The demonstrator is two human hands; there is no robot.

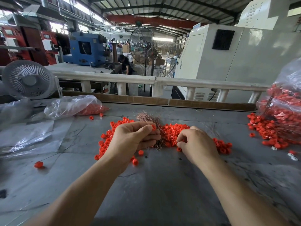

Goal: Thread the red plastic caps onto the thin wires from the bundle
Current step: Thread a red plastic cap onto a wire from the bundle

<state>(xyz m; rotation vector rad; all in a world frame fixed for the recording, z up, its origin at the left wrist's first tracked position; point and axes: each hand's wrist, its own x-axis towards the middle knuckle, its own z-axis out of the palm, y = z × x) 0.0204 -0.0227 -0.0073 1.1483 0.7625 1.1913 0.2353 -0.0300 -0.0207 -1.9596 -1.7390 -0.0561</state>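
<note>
Head view shows the work in its middle part, as I judge it. At the far left of the desk (162,185) one red cap (38,164) sits on the end of a thin wire, so at least one piece looks finished. A clear bag of caps (76,107) lies behind it, beside a small white fan (28,79).

My left hand (132,137) is clenched around the bundle of thin wires (147,117), and one cap (153,127) is pinched between thumb and forefinger near the wire tips. The loose red caps (172,132) lie in a heap under and between my hands, many not yet threaded.

My right hand (194,143) has its fingers curled down into the heap; I cannot tell if they already grip a cap (the fingertips are hidden). Further right a big bag (286,101) holds caps with wires among them, probably finished work, with more caps spilled before it.

The desk is grey and scratched. Behind the rail is a factory hall with a blue machine (85,48), a standing fan (152,51) and a white cabinet (236,51).
</note>
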